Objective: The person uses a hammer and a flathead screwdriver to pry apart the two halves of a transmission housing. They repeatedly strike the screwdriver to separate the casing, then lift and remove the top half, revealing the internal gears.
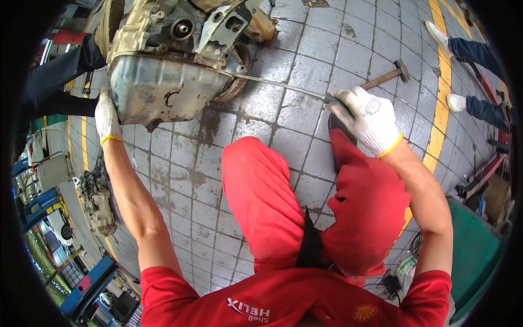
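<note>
An engine (180,32) with a dented metal oil pan (163,90) lies on the tiled floor in front of me, with the pan facing me. My left hand (107,115), in a white knit glove with a yellow cuff, grips the pan's left side; its fingertips are partly hidden. In a matching glove, my right hand (369,115) is closed round the dark green handle of a long screwdriver (283,85). Its thin shaft runs left to the right end of the seam between pan and engine block. The exact contact of its tip is too small to make out.
A wooden-handled hammer (384,78) lies beyond my right hand. Another person's legs (65,82) stand close by the engine's left, and someone else's shoes (447,62) are at the right. A second engine part (97,201) sits at left; a green bin (474,250) stands at lower right.
</note>
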A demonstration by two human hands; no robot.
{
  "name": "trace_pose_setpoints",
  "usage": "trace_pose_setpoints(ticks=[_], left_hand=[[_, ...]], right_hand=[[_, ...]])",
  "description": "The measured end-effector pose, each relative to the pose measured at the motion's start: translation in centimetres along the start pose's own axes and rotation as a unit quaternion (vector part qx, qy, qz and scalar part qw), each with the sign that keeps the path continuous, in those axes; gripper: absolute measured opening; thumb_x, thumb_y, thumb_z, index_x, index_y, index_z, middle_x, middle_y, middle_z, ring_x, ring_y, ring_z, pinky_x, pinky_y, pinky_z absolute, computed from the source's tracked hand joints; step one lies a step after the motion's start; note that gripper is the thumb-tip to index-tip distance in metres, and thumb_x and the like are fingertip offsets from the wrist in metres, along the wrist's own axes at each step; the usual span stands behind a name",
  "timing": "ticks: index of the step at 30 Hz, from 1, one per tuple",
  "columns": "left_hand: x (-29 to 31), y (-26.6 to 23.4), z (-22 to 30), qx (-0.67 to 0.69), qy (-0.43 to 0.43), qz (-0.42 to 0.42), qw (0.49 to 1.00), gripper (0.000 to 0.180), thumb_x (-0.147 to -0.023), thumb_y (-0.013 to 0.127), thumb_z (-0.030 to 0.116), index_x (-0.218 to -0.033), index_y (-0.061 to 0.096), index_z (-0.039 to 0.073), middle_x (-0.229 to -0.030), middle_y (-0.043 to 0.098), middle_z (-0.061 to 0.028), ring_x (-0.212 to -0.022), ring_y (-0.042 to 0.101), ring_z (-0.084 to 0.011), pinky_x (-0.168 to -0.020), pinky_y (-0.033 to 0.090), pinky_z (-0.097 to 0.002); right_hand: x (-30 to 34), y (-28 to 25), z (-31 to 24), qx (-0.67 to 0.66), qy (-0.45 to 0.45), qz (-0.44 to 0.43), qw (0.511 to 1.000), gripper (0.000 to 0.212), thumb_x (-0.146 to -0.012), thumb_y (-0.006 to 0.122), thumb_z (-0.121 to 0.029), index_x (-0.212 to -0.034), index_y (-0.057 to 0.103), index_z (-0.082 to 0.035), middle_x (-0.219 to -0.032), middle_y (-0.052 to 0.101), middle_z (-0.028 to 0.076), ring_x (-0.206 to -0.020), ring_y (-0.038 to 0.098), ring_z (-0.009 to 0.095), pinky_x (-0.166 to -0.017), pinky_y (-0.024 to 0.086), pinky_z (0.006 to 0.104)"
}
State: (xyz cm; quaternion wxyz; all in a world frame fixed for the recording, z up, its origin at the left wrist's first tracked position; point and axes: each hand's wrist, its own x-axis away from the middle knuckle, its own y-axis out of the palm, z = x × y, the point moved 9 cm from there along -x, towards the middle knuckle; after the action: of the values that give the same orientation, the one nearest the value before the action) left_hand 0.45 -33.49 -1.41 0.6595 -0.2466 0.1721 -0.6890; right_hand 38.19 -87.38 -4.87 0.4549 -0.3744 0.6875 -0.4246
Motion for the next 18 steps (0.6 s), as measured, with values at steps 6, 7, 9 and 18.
trace_pose_setpoints(ticks=[6,7,9,18], left_hand=[[1.9,1.5,0.4,0.089,-0.033,0.006,0.995,0.071,-0.113,0.064,0.055,-0.153,0.072,-0.004,-0.143,0.077,-0.0166,-0.123,0.073,-0.0253,-0.11,0.055,-0.036],[2.1,1.7,0.4,0.096,-0.032,0.006,0.995,0.071,-0.113,0.064,0.055,-0.153,0.073,-0.004,-0.143,0.077,-0.0167,-0.123,0.073,-0.0252,-0.11,0.054,-0.0356],[2.5,0.9,0.8,0.064,-0.029,0.024,0.997,0.073,-0.113,0.063,0.058,-0.151,0.074,-0.004,-0.142,0.078,-0.0177,-0.125,0.072,-0.025,-0.11,0.053,-0.0353],[-0.8,0.5,0.8,-0.166,0.117,0.018,0.979,0.093,-0.109,0.049,0.073,-0.151,0.07,-0.007,-0.152,0.071,-0.0349,-0.146,0.065,-0.0429,-0.126,0.044,-0.0437]], right_hand=[[-2.9,0.1,3.7,0.007,-0.013,-0.038,0.999,0.025,-0.101,0.084,-0.04,-0.111,0.079,-0.017,-0.092,0.073,0.007,-0.078,0.076,0.031,-0.068,0.06,0.0444],[-3.6,0.1,4.5,0.01,-0.023,-0.048,0.999,0.025,-0.101,0.084,-0.04,-0.111,0.079,-0.018,-0.092,0.074,0.007,-0.078,0.076,0.031,-0.068,0.061,0.0443],[-5.0,0.1,5.7,0.012,-0.048,-0.064,0.997,0.025,-0.102,0.084,-0.04,-0.111,0.079,-0.018,-0.092,0.074,0.007,-0.079,0.076,0.031,-0.069,0.061,0.0441],[-5.3,0.4,5.9,-0.007,-0.031,-0.061,0.998,0.027,-0.099,0.089,-0.036,-0.11,0.083,-0.012,-0.097,0.08,0.013,-0.084,0.08,0.035,-0.075,0.063,0.0437]])
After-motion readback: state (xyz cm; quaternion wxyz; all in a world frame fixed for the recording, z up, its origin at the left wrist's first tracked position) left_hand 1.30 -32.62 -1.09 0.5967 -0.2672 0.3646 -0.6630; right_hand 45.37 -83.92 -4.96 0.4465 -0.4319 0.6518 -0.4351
